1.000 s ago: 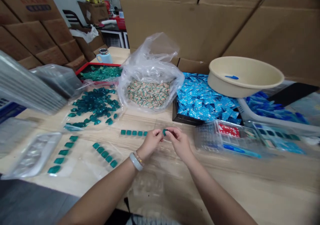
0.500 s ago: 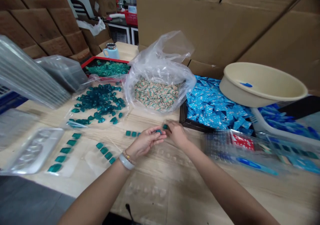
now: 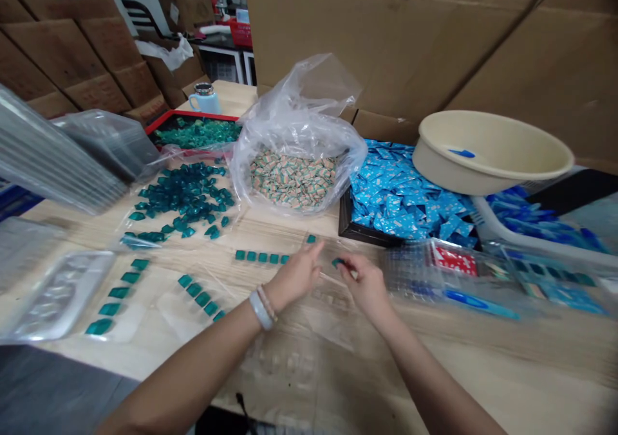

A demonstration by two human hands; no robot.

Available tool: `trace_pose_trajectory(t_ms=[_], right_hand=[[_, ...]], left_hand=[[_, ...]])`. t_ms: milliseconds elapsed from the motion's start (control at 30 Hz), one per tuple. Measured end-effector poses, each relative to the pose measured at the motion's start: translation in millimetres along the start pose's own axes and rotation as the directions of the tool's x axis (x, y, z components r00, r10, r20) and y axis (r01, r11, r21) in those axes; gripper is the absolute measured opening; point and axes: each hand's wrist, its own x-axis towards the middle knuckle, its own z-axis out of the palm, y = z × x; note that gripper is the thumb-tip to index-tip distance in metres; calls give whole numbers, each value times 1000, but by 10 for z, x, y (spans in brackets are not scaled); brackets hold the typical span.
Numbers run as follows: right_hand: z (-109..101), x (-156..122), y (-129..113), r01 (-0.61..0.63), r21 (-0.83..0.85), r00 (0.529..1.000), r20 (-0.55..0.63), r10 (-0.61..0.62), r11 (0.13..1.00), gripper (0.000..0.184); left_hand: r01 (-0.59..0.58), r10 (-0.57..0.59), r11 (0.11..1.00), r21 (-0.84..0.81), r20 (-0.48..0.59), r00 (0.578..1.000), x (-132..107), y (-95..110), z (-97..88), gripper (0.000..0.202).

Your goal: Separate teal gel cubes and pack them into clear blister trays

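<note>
Head view: right hand [image 3: 367,287] pinching small teal capsule [image 3: 337,262] at fingertips, grip partly hidden, seemingly firm. Left hand [image 3: 294,275] open, fingers extended, holding nothing, just beside lone teal capsule [image 3: 311,239]. Row of teal capsules [image 3: 261,257] left of hands; clear blister tray [image 3: 328,300] beneath. Loose teal pile [image 3: 181,197] farther left; bag of tan sachets [image 3: 292,177], blue sachets [image 3: 410,194] beyond.

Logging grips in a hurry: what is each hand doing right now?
Left hand: open, holding nothing.
Right hand: closed, pinching a teal pod.
</note>
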Motion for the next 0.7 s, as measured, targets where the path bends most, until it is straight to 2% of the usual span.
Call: trace_pose_trajectory(t_ms=[67,133,233,333,433,500,600,700], right_hand=[[85,156,114,40,-69,998,-53,-44,997,19],[216,318,186,96,-137,995,-6,-98,986,22],[402,463,233,146,-187,988,72,-135,971,24],[460,446,252,185,-241,982,82,-170,953,24],[382,303,272,247,-303,969,77,-235,921,27],[299,170,293,215,-341,974,1,-228,915,29],[209,-21,330,35,-414,982,-157,-109,910,27],[206,-142,367,-45,-412,984,-177,-32,910,23]], left_hand=[[-6,12,988,156,-43,999,160,-97,-4,48],[8,-4,955,295,-13,1000,276,-209,21,44],[1,-26,901,434,52,998,322,-349,91,47],[-8,-31,866,501,70,997,278,-411,128,49],[-9,-41,857,515,84,996,234,-393,81,50],[-20,-30,864,503,92,995,233,-349,17,49],[-37,23,881,472,35,999,331,-255,-46,45],[-28,19,900,435,25,1000,577,-171,6,33]])
